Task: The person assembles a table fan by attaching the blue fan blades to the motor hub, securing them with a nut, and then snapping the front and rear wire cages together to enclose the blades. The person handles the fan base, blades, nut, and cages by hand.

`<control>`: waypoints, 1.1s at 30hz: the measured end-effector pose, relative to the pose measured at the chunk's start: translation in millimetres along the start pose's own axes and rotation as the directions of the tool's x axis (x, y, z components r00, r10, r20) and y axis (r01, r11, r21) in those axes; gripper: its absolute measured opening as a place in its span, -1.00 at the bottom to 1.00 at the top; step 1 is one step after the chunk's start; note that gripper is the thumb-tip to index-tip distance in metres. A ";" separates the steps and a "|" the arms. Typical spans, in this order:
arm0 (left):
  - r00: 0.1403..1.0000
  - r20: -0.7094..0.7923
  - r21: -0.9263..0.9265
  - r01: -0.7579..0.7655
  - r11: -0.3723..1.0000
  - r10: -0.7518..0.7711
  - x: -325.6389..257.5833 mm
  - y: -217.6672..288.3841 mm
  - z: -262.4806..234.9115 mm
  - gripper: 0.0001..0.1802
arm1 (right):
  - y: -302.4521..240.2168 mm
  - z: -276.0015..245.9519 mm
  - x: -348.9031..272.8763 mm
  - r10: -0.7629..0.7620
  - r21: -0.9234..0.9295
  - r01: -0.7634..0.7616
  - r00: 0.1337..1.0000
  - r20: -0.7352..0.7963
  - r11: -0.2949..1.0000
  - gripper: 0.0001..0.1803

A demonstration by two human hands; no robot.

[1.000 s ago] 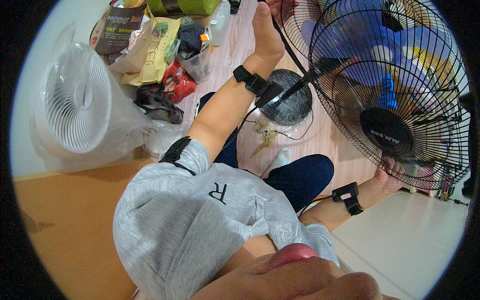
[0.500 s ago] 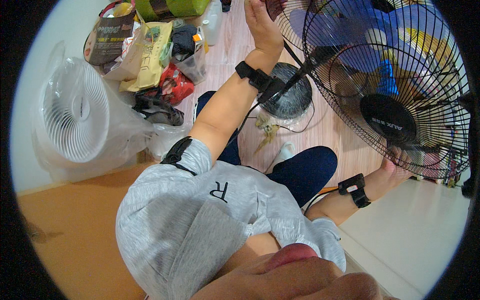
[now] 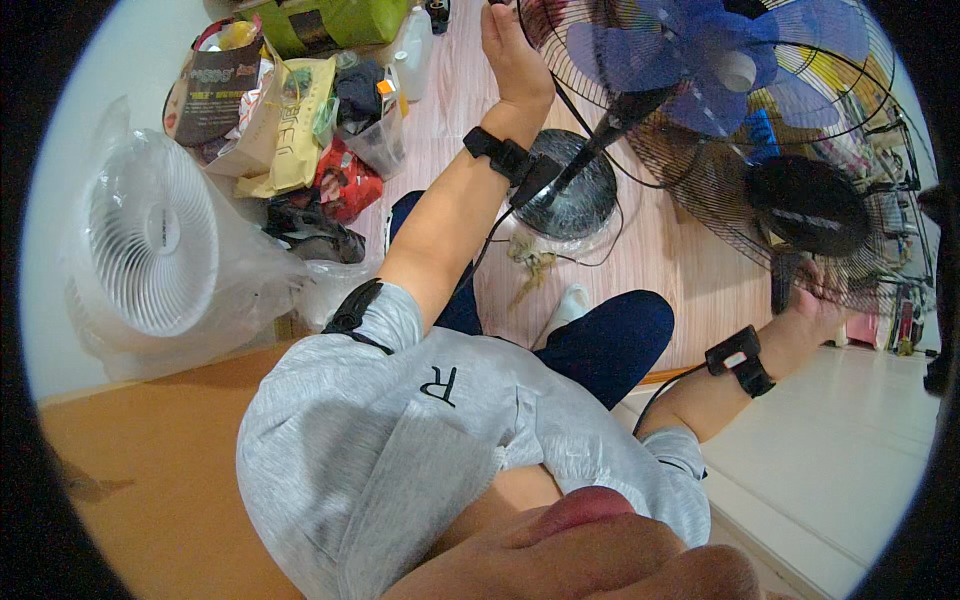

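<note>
A pedestal fan with a black wire cage (image 3: 700, 180), blue blades (image 3: 690, 60) and a black motor housing (image 3: 810, 205) leans over my lap. My left hand (image 3: 515, 60) is raised against the cage's left rim, its fingertips running out of view at the top. My right hand (image 3: 815, 305) grips the cage's lower rim just under the motor housing. Each wrist wears a black band. The fan's black pole (image 3: 580, 160) slants down to a round dark base (image 3: 575, 200) on the wooden floor.
A white fan wrapped in clear plastic (image 3: 150, 250) stands at the left. Bags and packets (image 3: 290, 130) and a white jug (image 3: 415, 40) are piled behind it. A cord (image 3: 530, 265) lies by the base. White tiles (image 3: 850, 460) lie at the right.
The fan head has swung up and to the right. My right hand followed along the lower rim, and my left hand stayed on the left rim.
</note>
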State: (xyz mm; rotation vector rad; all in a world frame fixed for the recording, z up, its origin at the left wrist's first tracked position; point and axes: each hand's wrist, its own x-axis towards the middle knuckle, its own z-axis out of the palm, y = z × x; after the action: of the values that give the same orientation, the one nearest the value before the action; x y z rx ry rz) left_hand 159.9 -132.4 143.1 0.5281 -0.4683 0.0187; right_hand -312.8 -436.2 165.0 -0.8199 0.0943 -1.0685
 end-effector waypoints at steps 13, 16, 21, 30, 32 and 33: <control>0.983 0.184 -0.060 -0.015 0.998 0.026 -0.4 3.7 -0.9 -0.47 | 84.0 113.3 21.7 -0.260 -0.298 0.176 0.927 -0.271 0.938 -0.46; 0.971 0.239 -0.053 -0.021 0.998 0.033 -2.2 6.5 5.1 -0.42 | 86.0 81.6 55.8 0.062 0.137 -0.127 0.915 0.400 0.982 -0.49; 0.979 0.206 0.035 -0.009 0.999 0.002 -8.1 13.2 8.4 -0.41 | 100.9 107.8 68.0 -0.094 -0.052 0.083 0.963 -0.252 0.995 -0.62; 0.995 -0.084 -0.030 -0.048 0.998 0.045 -20.0 12.3 13.4 -0.54 | 121.1 151.9 62.1 -0.138 -0.086 0.109 0.784 -0.605 0.990 -0.67; 0.988 -0.031 0.140 -0.144 0.980 0.150 -20.5 12.5 12.6 -0.53 | 125.8 155.3 56.5 -0.234 -0.252 0.121 0.840 -0.489 0.960 -0.41; 0.976 -0.020 0.319 -0.201 0.926 0.218 -23.5 12.9 11.0 -0.53 | 130.7 159.4 52.8 -0.222 -0.203 0.141 0.857 -0.465 0.969 -0.39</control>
State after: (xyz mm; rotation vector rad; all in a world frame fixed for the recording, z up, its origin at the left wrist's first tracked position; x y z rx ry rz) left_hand 132.4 -124.3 147.4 0.7885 -0.4688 0.3180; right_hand -118.8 -362.1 211.0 -0.6971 0.5453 -1.4478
